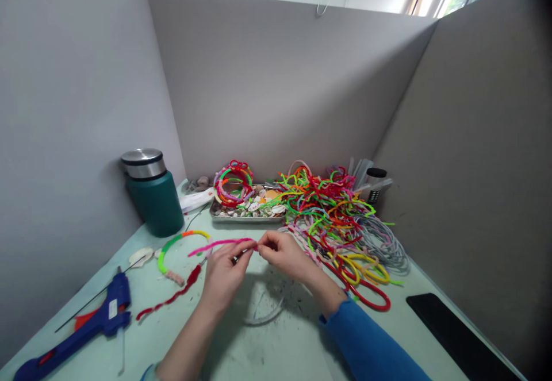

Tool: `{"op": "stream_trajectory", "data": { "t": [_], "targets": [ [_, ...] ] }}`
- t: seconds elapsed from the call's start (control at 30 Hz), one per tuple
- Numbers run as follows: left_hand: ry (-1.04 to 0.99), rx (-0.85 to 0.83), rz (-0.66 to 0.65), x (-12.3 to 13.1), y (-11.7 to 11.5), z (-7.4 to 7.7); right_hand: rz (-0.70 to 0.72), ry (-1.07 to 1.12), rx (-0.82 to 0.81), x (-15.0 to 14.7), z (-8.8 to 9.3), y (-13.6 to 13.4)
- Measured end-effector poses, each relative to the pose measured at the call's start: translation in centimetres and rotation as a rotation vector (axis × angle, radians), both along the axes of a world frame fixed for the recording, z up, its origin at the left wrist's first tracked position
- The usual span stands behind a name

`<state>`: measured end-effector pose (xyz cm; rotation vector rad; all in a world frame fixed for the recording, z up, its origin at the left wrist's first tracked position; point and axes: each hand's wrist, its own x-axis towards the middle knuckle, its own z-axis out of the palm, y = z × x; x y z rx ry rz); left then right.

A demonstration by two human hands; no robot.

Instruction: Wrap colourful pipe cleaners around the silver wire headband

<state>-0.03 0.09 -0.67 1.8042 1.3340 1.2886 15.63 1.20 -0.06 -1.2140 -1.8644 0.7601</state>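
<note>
A bright pink pipe cleaner point(219, 243) runs from the left into the fingertips of both hands, near the middle of the table. My left hand point(227, 274) pinches it from the left side. Just beside it, my right hand point(282, 253) has thumb and finger closed on its end; the fingers of both hands nearly touch. Below the hands lies a clear curved tube point(265, 319). Left of them rests a partly wrapped hoop point(164, 254) in green, yellow, orange and pale pink. A twisted red pipe cleaner point(172, 297) lies in front of that hoop.
A blue glue gun point(110, 309) and a green bottle point(159, 203) stand at the left. Behind, a metal tray point(248, 219) holds shells and finished hoops point(233, 183). Heaped pipe cleaners point(323, 197), grey tubing point(383, 240) and a black phone-like slab point(452, 329) occupy the right. Grey panels enclose the table.
</note>
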Motion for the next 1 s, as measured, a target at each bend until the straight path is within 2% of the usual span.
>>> {"op": "stream_trajectory", "data": {
  "t": [0.2,0.43,0.73,1.0],
  "targets": [
    [0.058,0.062,-0.05,-0.05,0.13,-0.26,-0.013,-0.028,0.035,-0.13,0.31,-0.23],
    [-0.023,0.031,-0.082,0.04,0.29,-0.39,-0.012,-0.047,0.07,-0.22,0.39,-0.29],
    [0.004,-0.036,-0.014,0.01,0.19,-0.35,-0.014,-0.014,0.046,-0.21,0.29,-0.3],
    [0.005,-0.026,-0.034,0.04,0.08,-0.19,-0.035,0.001,0.035,-0.2,0.16,-0.21]
  ]
}}
